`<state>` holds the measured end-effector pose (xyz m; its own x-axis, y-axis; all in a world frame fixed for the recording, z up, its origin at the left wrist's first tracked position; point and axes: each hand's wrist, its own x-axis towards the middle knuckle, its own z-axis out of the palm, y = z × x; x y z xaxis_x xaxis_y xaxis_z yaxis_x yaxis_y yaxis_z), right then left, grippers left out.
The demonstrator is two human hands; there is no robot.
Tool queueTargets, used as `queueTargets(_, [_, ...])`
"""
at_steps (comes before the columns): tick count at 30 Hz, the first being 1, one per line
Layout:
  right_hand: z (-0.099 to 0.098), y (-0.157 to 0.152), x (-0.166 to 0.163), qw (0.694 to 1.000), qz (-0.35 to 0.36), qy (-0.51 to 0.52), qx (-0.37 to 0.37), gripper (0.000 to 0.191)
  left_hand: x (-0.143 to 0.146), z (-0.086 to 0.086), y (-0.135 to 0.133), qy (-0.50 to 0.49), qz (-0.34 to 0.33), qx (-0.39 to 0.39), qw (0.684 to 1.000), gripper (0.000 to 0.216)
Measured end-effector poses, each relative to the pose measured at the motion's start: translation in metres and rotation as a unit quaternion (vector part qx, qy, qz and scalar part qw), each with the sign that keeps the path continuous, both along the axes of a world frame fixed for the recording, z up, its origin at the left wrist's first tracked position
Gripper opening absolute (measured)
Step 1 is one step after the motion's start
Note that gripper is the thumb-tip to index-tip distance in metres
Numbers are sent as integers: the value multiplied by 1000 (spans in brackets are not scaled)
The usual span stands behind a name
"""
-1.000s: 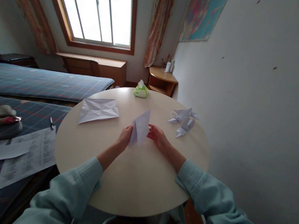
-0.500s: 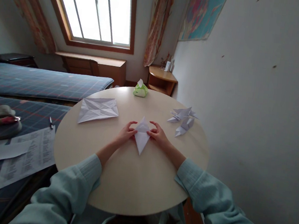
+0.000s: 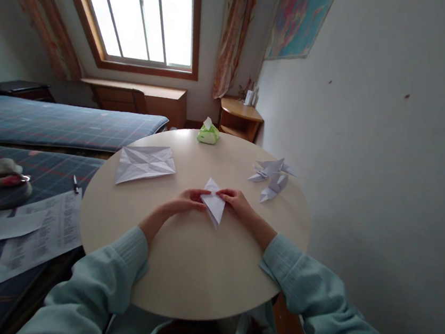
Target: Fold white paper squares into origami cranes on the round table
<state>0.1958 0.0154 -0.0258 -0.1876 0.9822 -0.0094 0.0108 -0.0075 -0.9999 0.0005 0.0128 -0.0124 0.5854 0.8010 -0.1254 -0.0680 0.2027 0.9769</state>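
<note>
Paper (image 3: pixel 213 207) folded to a point lies near the middle of the table (image 3: pixel 194 276). The left hand (image 3: pixel 185 201) lays outstretched fingers flat on it. The right hand (image 3: pixel 239 202) presses curled fingers onto its upper edge.

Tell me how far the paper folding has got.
Done: finished folded figures lie at the right of the table. In hand: the left hand and right hand press a half-folded white paper flat on it. Left: that piece is only a plain pointed shape, and a creased open sheet lies untouched farther left.
</note>
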Motion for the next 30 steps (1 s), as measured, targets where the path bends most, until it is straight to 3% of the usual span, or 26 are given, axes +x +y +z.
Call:
queueTargets(4, [2, -2, -1, 1000, 0, 5, -2, 24, 2, -5, 3, 38, 51, 36, 997, 55])
queueTargets(9, [7, -6, -4, 997, 29, 54, -53, 48, 5, -12, 6, 47, 131, 71, 988, 46])
queueTargets(11, [9, -7, -4, 997, 43, 44, -51, 44, 7, -13, 6, 42, 150, 70, 985, 47])
queueTargets(16, [6, -8, -5, 999, 39, 25, -14, 30, 8, -11, 3, 46, 147, 89, 984, 56])
queueTargets(20, [-1, -4, -6, 999, 3, 44, -3, 42, 6, -12, 3, 66, 150, 94, 982, 74])
queueTargets(25, [-1, -5, -9, 999, 4, 48, 16, 59, 9, -19, 4, 42, 138, 46, 989, 52])
queueTargets(30, [4, -8, -10, 1000, 11, 8, 10, 37, 11, -19, 2, 36, 185, 34, 981, 42])
